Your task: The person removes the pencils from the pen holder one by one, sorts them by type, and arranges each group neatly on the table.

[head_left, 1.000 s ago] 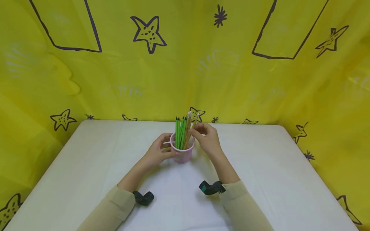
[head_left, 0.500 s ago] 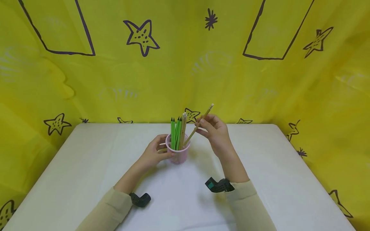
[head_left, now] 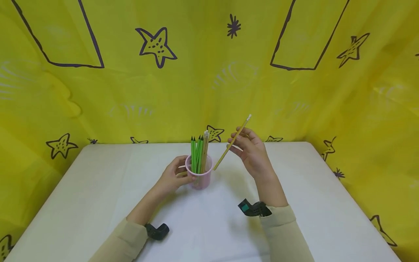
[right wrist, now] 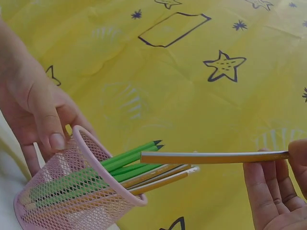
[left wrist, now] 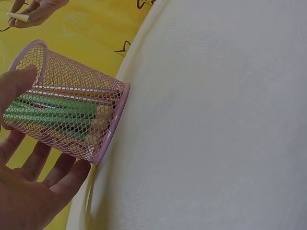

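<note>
The left hand [head_left: 171, 176], we note, half-curls round a round pink metal-mesh cup [head_left: 203, 181], presumably steadying it; the right hand [head_left: 254, 154] pinches a slim, white-tipped yellow pencil [head_left: 222, 158], tilted.

The pencil [right wrist: 211, 157] in your right hand [head_left: 251, 151] is golden yellow with a white end. Your mesh cup [head_left: 200, 181] is pale pink, its wall a diamond lattice. In it you see green pencils [head_left: 198, 156] with black tips and yellow-gold pencils [head_left: 204, 153] with white ends. Your sleeves [head_left: 283, 227] are beige; your wrist cameras [head_left: 157, 233] are black, the right one with a teal patch [head_left: 244, 207]. Your table [head_left: 301, 182] is white, and the backdrop [head_left: 193, 91] yellow, printed with dark spotted stars [head_left: 158, 47], spiky bursts [head_left: 234, 26] and pale shell shapes [head_left: 234, 74].
</note>
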The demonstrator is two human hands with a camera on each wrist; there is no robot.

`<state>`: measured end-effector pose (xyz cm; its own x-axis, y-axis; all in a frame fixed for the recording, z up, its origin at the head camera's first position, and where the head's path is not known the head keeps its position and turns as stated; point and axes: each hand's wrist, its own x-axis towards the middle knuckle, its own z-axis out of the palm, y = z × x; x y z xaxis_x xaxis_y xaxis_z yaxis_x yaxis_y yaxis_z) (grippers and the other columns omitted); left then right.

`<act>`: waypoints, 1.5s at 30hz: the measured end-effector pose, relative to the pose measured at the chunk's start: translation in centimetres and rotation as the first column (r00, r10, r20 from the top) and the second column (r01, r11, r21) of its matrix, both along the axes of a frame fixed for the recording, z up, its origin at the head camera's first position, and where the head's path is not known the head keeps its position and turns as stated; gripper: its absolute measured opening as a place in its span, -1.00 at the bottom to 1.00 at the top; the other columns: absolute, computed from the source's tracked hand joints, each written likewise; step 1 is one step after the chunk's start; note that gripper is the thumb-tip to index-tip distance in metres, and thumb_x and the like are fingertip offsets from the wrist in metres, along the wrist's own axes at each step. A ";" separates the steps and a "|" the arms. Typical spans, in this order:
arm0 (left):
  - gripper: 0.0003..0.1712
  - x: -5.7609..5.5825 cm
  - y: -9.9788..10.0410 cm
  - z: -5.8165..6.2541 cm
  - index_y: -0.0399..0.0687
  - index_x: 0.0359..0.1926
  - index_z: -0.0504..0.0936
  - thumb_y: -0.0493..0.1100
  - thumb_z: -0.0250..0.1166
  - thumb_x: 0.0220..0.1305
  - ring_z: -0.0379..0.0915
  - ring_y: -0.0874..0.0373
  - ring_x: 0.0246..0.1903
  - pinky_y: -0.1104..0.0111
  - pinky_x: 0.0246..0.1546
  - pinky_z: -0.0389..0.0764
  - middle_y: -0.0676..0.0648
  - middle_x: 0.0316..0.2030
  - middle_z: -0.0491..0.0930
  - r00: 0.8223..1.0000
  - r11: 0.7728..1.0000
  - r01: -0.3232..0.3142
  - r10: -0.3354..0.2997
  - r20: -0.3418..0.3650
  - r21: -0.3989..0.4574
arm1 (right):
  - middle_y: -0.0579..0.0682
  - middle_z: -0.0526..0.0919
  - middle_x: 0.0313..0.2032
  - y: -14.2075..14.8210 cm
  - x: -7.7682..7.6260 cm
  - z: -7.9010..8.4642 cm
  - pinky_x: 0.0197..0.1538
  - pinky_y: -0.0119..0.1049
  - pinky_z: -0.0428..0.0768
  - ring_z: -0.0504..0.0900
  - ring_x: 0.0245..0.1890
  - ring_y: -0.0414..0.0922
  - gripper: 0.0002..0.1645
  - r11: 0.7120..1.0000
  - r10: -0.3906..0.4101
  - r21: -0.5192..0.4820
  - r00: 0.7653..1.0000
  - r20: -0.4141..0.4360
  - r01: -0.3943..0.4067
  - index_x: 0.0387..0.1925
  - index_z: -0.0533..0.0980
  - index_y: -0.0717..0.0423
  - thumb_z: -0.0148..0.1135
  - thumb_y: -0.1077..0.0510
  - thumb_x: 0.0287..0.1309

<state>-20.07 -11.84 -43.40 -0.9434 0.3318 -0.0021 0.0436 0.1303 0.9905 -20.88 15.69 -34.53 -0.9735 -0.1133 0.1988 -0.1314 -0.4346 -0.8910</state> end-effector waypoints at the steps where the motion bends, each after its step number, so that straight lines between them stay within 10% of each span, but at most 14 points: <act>1: -0.13 0.0 0.0 0.0 -0.03 0.39 0.28 -0.31 0.49 0.10 0.33 -0.22 0.33 -0.01 0.33 0.40 -0.23 0.35 0.35 1.000 1.000 0.000 0.000 -0.001 -0.001 | -0.02 0.63 -0.21 0.1 0.0 0.0 0.02 -0.21 0.71 0.68 -0.18 -0.09 -0.79 1.000 0.001 -0.010 1.000 0.006 -0.001 -0.04 0.49 0.05 0.06 0.35 0.41; 32: -0.14 0.0 -0.1 0.0 -0.02 0.40 0.27 -0.28 0.48 0.13 0.34 -0.21 0.32 -0.07 0.32 0.40 -0.21 0.36 0.34 0.999 1.000 0.023 -0.023 -0.021 -0.006 | -0.08 0.63 -0.26 3.0 -2.8 -4.1 -0.14 -0.33 0.72 0.63 -0.25 -0.15 -0.64 0.962 -0.088 0.271 0.968 0.236 0.021 0.13 0.34 0.08 0.12 0.28 0.35; 45: -0.15 0.1 0.0 0.1 -0.07 0.40 0.26 -0.30 0.47 0.14 0.33 -0.23 0.32 -0.07 0.33 0.39 -0.24 0.36 0.34 0.998 0.999 0.034 -0.033 -0.048 0.003 | 0.20 0.64 -0.13 2.5 -3.3 -5.9 -0.23 -0.30 0.73 0.63 -0.31 -0.14 -0.39 0.848 -0.064 0.524 0.966 0.251 -0.080 0.33 0.30 0.27 0.20 0.30 0.27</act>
